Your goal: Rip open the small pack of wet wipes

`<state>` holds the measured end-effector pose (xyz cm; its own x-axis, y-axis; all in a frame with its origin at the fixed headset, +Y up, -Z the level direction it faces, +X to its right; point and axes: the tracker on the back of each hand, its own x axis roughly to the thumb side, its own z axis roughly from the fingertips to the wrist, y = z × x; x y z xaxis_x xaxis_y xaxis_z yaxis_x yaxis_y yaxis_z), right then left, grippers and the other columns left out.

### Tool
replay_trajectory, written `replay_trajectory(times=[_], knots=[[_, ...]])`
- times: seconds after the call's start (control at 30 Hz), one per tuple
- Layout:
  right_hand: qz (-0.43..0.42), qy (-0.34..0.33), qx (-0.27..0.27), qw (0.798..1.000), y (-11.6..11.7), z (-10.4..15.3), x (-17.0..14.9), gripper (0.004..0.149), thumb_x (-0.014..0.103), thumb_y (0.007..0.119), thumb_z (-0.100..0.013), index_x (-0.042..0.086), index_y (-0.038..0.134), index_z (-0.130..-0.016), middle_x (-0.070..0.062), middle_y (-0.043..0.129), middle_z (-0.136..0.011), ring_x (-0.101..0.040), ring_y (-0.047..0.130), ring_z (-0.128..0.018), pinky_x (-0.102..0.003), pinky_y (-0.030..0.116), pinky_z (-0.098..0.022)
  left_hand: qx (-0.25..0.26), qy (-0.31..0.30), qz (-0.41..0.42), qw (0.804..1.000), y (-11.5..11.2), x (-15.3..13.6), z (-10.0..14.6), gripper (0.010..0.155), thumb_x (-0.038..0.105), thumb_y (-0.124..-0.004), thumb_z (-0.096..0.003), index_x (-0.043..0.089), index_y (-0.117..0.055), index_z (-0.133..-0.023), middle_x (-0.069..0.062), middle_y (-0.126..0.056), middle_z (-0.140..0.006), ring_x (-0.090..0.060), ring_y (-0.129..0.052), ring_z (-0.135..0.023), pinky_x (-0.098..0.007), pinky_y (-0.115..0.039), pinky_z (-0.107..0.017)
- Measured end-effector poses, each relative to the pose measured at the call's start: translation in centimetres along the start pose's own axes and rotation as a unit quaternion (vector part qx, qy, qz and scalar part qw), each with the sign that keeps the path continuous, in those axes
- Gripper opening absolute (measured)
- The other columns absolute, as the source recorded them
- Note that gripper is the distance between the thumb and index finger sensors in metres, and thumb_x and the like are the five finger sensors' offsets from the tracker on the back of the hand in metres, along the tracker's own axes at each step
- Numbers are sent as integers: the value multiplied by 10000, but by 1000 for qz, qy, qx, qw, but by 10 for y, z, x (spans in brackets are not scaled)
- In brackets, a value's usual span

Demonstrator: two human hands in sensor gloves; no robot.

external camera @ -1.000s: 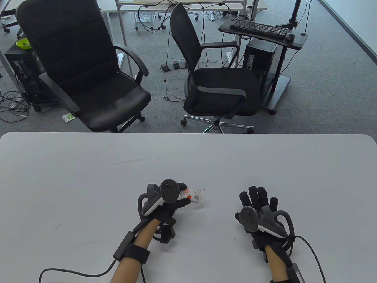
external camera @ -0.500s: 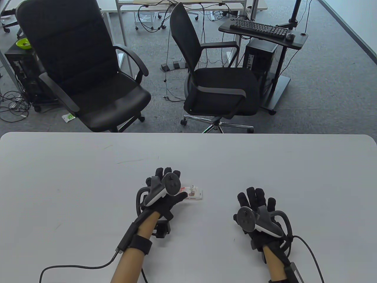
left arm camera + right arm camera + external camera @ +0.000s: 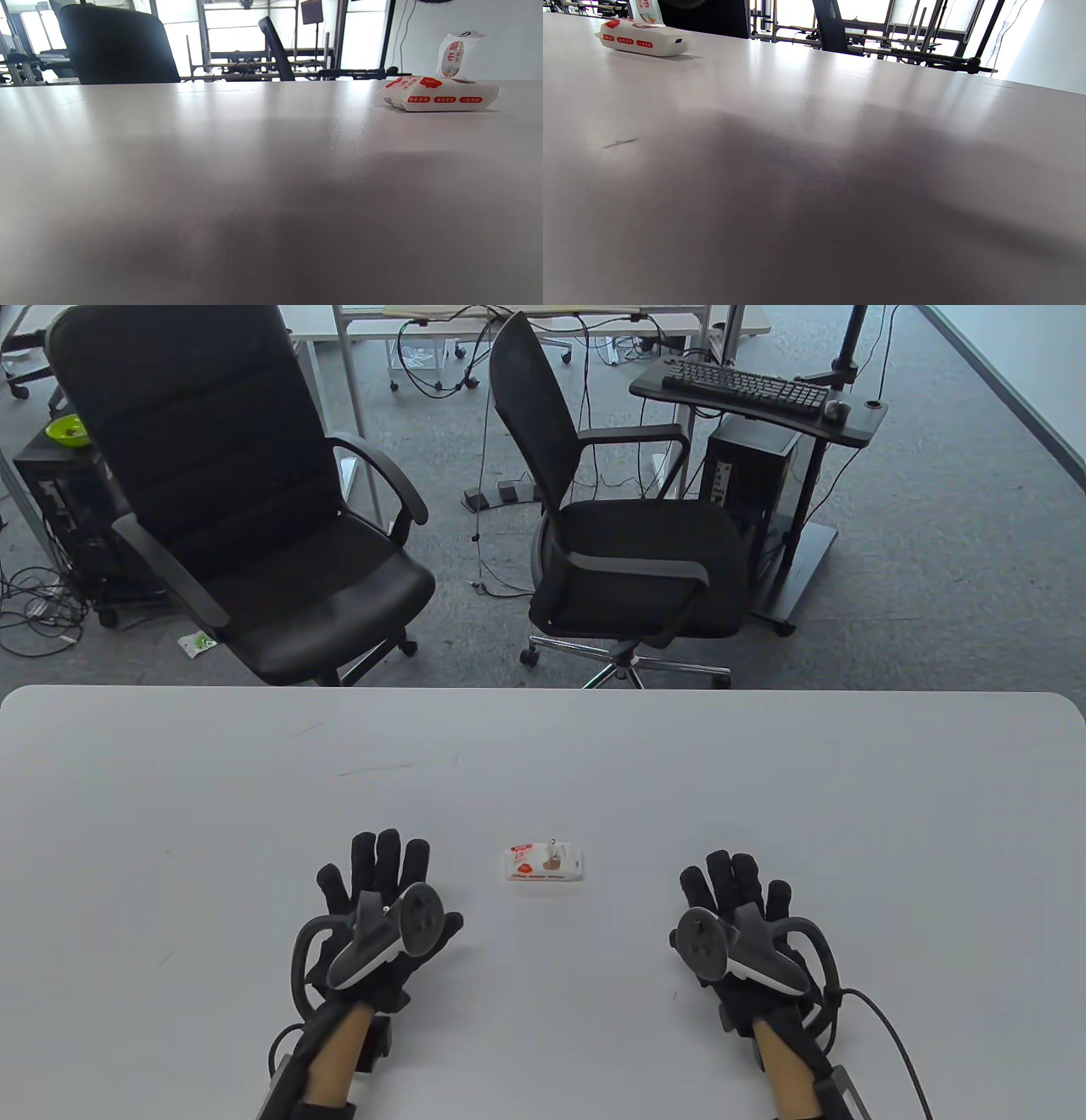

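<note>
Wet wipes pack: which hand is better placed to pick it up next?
Left, marginally. The wet wipes pack lies flat between both open hands, its flap standing up; the left hand sits slightly nearer than the right hand.

You get even, bright daylight on the pale grey matte table (image 3: 543, 746), sharp throughout, with edges bowed by the wide lens. In both wrist views the blown-out bright windows (image 3: 235, 38) backlight everything, and broad soft shadows darken the foreground.

Black-gloved hands (image 3: 377, 899), seemingly bare forearms
</note>
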<state>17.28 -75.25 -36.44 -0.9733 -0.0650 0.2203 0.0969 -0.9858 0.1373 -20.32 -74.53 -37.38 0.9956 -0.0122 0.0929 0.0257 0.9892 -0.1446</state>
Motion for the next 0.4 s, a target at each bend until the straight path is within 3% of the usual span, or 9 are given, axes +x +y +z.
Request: replay_trajectory(times=[0.17, 0.4], knots=[[4, 4, 8, 1000, 3, -1, -3, 704, 476, 478, -665, 120, 95, -1137, -248, -19, -1193, -500, -40, -993, -743, 188, -656, -18, 9, 28, 999, -8, -12, 6, 900, 706, -442, -499, 243, -26, -1150, -140, 106, -1193, -413, 129, -1109, -728, -58, -720], [-2, -1, 10, 1000, 4, -1, -1, 705, 475, 480, -664, 120, 95, -1137, -247, -18, -1193, -500, -38, -994, -744, 189, -655, -24, 10, 24, 999, -8, -8, 7, 897, 701, -446, -500, 240, -40, -1153, -139, 103, -1193, -406, 132, -1108, -723, -53, -721]])
